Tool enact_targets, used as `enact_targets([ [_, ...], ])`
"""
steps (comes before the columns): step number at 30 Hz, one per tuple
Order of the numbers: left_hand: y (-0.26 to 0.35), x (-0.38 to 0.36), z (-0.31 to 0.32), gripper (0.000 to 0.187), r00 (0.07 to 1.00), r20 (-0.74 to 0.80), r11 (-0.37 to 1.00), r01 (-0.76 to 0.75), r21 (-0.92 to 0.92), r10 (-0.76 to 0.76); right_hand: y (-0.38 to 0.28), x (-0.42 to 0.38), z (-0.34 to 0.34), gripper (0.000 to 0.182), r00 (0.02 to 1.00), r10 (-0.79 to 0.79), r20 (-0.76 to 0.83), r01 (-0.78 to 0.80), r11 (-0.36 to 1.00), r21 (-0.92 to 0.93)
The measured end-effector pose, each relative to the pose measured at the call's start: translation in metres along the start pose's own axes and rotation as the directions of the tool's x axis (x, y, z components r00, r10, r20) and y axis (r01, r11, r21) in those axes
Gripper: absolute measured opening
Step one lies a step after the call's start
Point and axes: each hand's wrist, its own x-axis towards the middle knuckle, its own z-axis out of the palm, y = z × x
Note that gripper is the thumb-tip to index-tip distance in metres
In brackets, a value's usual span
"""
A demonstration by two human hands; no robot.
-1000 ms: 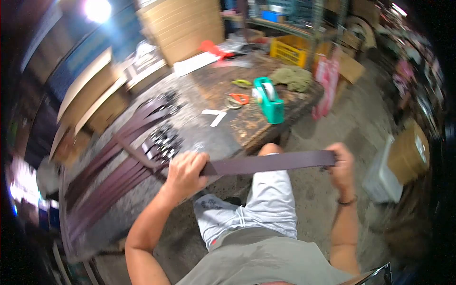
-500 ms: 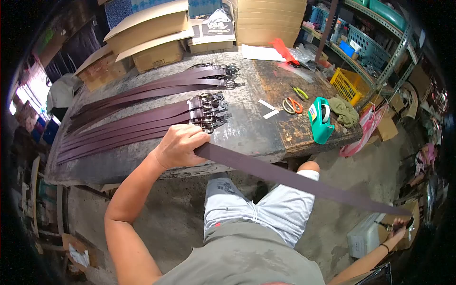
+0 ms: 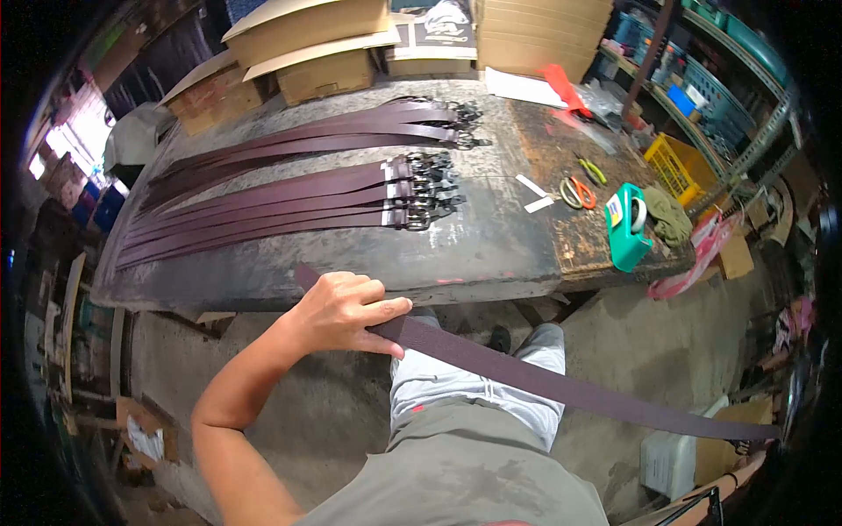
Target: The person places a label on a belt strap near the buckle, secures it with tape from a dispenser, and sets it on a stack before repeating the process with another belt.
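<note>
A long dark brown belt (image 3: 526, 375) stretches in front of my body, from the table edge to the far right. My left hand (image 3: 346, 311) is closed around it near one end, thumb below and fingers above, and a short tail sticks out past the hand over the table edge. My right hand (image 3: 748, 451), small and dim at the right border, is by the belt's other end and appears to hold it; its fingers are hardly visible. Beyond my left hand lie two bundles of similar belts, a nearer one (image 3: 289, 200) and a farther one (image 3: 307, 136), their metal buckles pointing right.
On the worn table (image 3: 500, 237) are a green tape dispenser (image 3: 627, 237), orange-handled scissors (image 3: 577, 193), green-handled pliers (image 3: 594, 172), white tags (image 3: 537, 195) and an olive cloth (image 3: 668, 217). Cardboard boxes (image 3: 320, 44) stand behind. A yellow crate (image 3: 677, 167) and shelving (image 3: 737, 96) are right.
My left hand has shifted lower and slightly right, off the table edge, with a belt tail now showing behind it. My right hand has moved lower, toward the view's edge. The view has shifted.
</note>
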Motion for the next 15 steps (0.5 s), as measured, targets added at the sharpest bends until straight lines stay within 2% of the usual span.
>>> enact_targets([
  [2, 0.002, -0.009, -0.005, 0.058, 0.999, 0.022, 0.997, 0.031, 0.069, -0.032, 0.040, 0.074, -0.034, 0.049, 0.983, -0.055, 0.176, 0.065, 0.996, -0.055],
  [3, 0.004, -0.013, -0.008, 0.058, 0.998, 0.024, 0.996, 0.053, 0.075, -0.055, 0.027, 0.061, -0.003, 0.048, 0.993, -0.049, 0.109, 0.057, 0.995, -0.077],
  [5, 0.008, -0.023, -0.015, 0.057, 0.988, 0.079, 0.971, 0.115, 0.210, -0.134, 0.021, 0.060, 0.054, 0.046, 0.995, -0.064, 0.081, 0.074, 0.989, -0.129],
  [6, 0.009, -0.030, -0.019, 0.057, 0.982, 0.087, 0.964, 0.145, 0.223, -0.168, 0.018, 0.057, 0.084, 0.046, 0.993, -0.070, 0.099, 0.084, 0.985, -0.153],
  [8, 0.008, -0.043, -0.032, 0.050, 0.959, 0.136, 0.905, 0.179, 0.385, -0.248, 0.019, 0.052, 0.150, 0.044, 0.985, -0.080, 0.152, 0.109, 0.974, -0.196],
  [10, -0.001, -0.060, -0.053, 0.052, 0.932, 0.173, 0.833, 0.189, 0.520, -0.319, 0.023, 0.053, 0.215, 0.042, 0.963, -0.086, 0.255, 0.147, 0.962, -0.232],
  [13, -0.035, -0.099, -0.108, 0.050, 0.884, 0.195, 0.704, 0.186, 0.685, -0.424, 0.045, 0.035, 0.327, 0.040, 0.873, -0.079, 0.482, 0.213, 0.949, -0.231],
  [14, -0.049, -0.113, -0.136, 0.048, 0.861, 0.206, 0.654, 0.177, 0.736, -0.465, 0.053, 0.022, 0.367, 0.039, 0.800, -0.062, 0.597, 0.239, 0.945, -0.222],
  [15, -0.063, -0.130, -0.167, 0.049, 0.787, 0.222, 0.601, 0.224, 0.767, -0.576, 0.060, -0.005, 0.410, 0.039, 0.696, -0.030, 0.718, 0.273, 0.935, -0.226],
])
